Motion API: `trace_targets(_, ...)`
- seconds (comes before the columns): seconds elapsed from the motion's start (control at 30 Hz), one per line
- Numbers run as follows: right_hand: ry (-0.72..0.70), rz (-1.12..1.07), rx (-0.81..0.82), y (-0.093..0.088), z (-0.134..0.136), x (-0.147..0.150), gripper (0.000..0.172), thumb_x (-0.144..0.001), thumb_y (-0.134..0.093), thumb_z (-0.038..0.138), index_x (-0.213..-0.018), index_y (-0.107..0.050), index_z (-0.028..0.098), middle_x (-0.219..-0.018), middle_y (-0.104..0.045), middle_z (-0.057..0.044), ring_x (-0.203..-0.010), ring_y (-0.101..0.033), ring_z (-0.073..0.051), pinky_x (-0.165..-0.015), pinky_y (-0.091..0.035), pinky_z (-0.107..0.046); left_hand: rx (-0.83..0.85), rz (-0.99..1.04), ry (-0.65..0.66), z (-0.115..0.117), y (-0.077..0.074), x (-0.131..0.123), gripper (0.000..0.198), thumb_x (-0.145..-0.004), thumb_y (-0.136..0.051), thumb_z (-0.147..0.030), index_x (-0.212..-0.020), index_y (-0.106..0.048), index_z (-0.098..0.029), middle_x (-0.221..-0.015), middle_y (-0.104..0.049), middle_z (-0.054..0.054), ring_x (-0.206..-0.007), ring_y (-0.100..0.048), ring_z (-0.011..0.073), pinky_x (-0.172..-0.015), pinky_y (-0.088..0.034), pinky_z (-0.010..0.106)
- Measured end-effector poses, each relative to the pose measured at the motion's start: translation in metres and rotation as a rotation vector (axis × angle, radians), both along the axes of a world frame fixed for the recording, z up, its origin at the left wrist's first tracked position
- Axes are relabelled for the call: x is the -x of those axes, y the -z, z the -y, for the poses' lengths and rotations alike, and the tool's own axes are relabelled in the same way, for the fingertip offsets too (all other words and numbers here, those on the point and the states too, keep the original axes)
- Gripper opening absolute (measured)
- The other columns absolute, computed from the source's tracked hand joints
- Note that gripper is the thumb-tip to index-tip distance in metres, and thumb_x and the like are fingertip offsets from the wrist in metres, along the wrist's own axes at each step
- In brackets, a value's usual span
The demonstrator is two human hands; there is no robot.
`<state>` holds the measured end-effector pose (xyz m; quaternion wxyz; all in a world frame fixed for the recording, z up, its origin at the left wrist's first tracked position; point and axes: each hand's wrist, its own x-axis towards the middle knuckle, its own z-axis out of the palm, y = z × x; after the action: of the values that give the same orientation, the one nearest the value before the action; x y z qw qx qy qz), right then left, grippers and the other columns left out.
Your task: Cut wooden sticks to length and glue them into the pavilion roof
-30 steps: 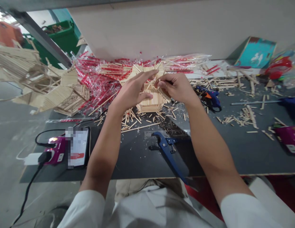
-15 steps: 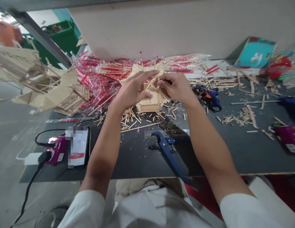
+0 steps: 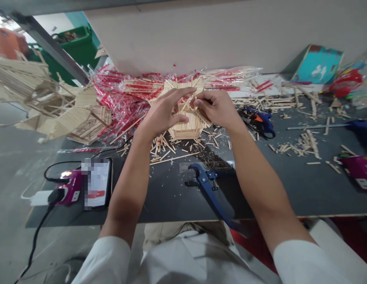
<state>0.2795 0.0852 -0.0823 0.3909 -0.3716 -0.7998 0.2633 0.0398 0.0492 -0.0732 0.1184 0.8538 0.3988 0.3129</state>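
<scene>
A small hexagonal model of glued wooden sticks stands on the dark table among loose stick offcuts. My left hand rests against its left side, fingers stretched over the top and thumb on the front face. My right hand is at its upper right with the fingers curled in a pinch at the top edge; what they pinch is too small to name, perhaps a stick.
Blue cutting pliers lie near the table's front edge. A phone and a purple charger sit at the left. A blue glue gun lies right of my hands. Red-wrapped stick packets pile behind. Larger stick models stand left.
Both hands have stayed at the model with only slight finger shifts; nothing else has moved.
</scene>
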Motion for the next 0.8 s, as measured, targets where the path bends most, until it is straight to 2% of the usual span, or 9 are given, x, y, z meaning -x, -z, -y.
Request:
trace_targets(0.2,-0.012,-0.011,0.010,0.000,0.000,-0.001,0.027,-0.098,-0.067,0.045,-0.087,-0.076,0.023,-0.068,-0.058,-0.001,-0.073,-0.051,-0.019,-0.072,-0.039,-0.035,0.006,0.014,0.003,0.000,0.000,-0.001,0.082,-0.094,-0.071,-0.075,-0.163,-0.051,-0.034,-0.147,-0.067,0.011,-0.113,-0.073,0.0280,-0.094,-0.064,0.043)
trace_targets(0.33,-0.019,-0.007,-0.013,0.001,-0.003,-0.002,0.025,-0.098,-0.067,0.042,-0.089,-0.078,0.022,-0.069,-0.060,0.000,-0.069,-0.049,-0.017,-0.071,-0.039,-0.035,-0.004,-0.006,0.034,0.001,-0.002,-0.002,0.071,-0.098,-0.068,-0.072,-0.160,-0.056,-0.039,-0.152,-0.065,0.008,-0.127,-0.068,0.0293,-0.094,-0.063,0.041)
trace_targets(0.47,-0.016,-0.008,0.001,0.004,-0.004,-0.001,0.027,-0.099,-0.067,0.045,-0.093,-0.080,0.022,-0.072,-0.064,-0.001,-0.071,-0.051,-0.018,-0.071,-0.040,-0.034,-0.010,-0.004,0.040,0.000,-0.003,-0.002,0.063,-0.099,-0.071,-0.063,-0.158,-0.060,-0.042,-0.151,-0.065,0.006,-0.131,-0.066,0.0287,-0.095,-0.062,0.040)
trace_targets(0.57,-0.005,-0.017,0.019,0.003,-0.004,-0.001,0.022,-0.096,-0.070,0.040,-0.093,-0.082,0.021,-0.072,-0.065,-0.001,-0.071,-0.052,-0.017,-0.070,-0.041,-0.034,-0.023,-0.021,0.029,0.000,-0.002,-0.001,0.062,-0.099,-0.075,-0.051,-0.159,-0.059,-0.044,-0.150,-0.065,0.005,-0.133,-0.064,0.0287,-0.100,-0.060,0.042)
trace_targets(0.7,0.023,-0.020,0.078,-0.012,-0.002,-0.017,0.016,-0.089,-0.081,0.033,-0.098,-0.086,0.020,-0.083,-0.074,-0.004,-0.067,-0.054,-0.016,-0.066,-0.043,-0.034,-0.020,-0.026,0.015,0.001,-0.002,-0.001,0.061,-0.099,-0.074,-0.043,-0.158,-0.059,-0.043,-0.150,-0.064,0.005,-0.132,-0.065,0.0277,-0.101,-0.061,0.041)
trace_targets(0.8,0.201,0.012,0.084,-0.031,-0.002,-0.050,0.020,-0.086,-0.086,0.025,-0.105,-0.088,0.018,-0.094,-0.079,-0.009,-0.068,-0.058,-0.015,-0.069,-0.046,-0.037,-0.018,-0.008,0.023,0.001,-0.001,0.000,0.057,-0.099,-0.074,-0.046,-0.155,-0.062,-0.041,-0.150,-0.064,0.005,-0.128,-0.066,0.0263,-0.096,-0.062,0.037)
